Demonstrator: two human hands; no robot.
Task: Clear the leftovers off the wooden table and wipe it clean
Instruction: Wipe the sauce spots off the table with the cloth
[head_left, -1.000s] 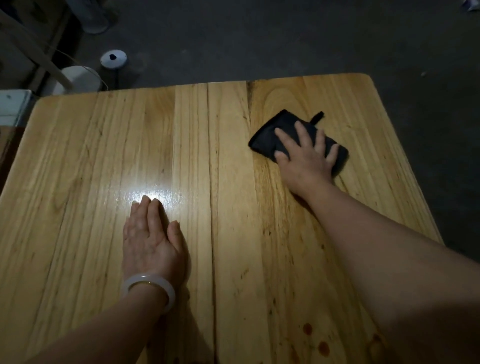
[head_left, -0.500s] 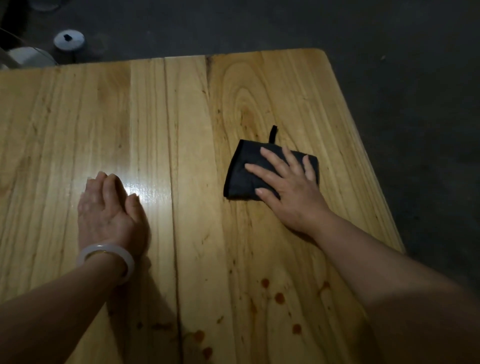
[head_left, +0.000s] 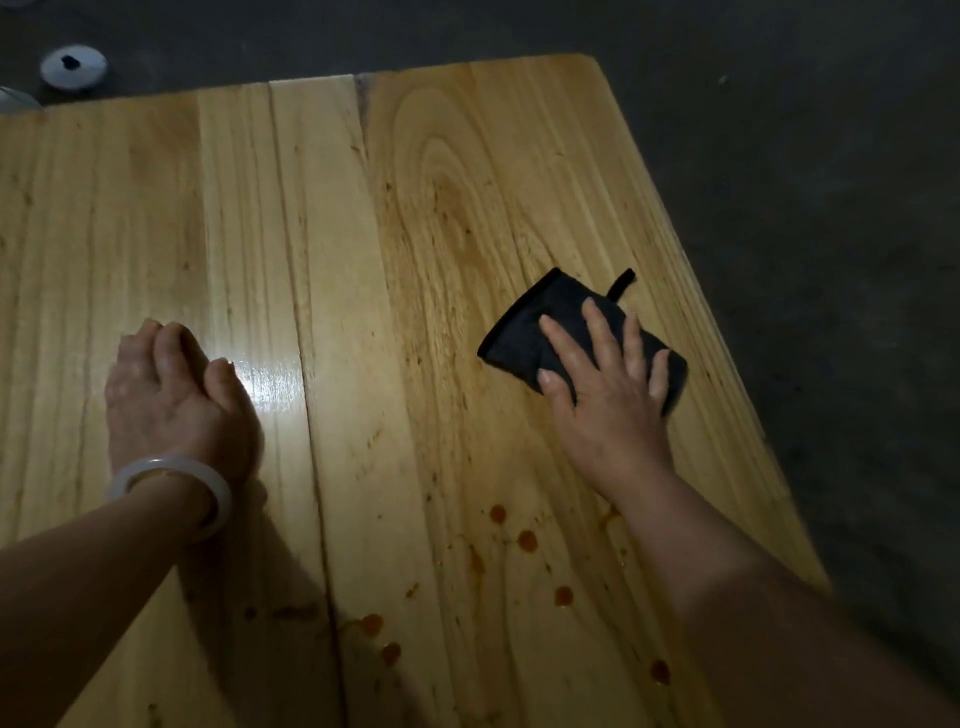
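I am looking down at the wooden table (head_left: 322, 218), its planks running away from me and a glare patch shining on the left half. The left hand (head_left: 171, 400) is staying where it was half a second ago, lying palm-down beside that glare with fingers straight and together, holding nothing. The right hand (head_left: 608, 410) is pressing flat on the black cloth (head_left: 519, 338), fingers spread and straight, not curled round it. Since the earlier frame it has been sliding the cloth closer to the table's right edge and turning it clockwise. The cloth is now sitting on the right-hand plank, its long axis running from far-left to near-right, no longer square to the planks. Reddish sauce spots (head_left: 527, 540) are dotting the wood nearer me, apart from the cloth. A pale bangle (head_left: 171, 478) is circling the left wrist. The cloth's small loop (head_left: 622, 283) is pointing away and to the right.
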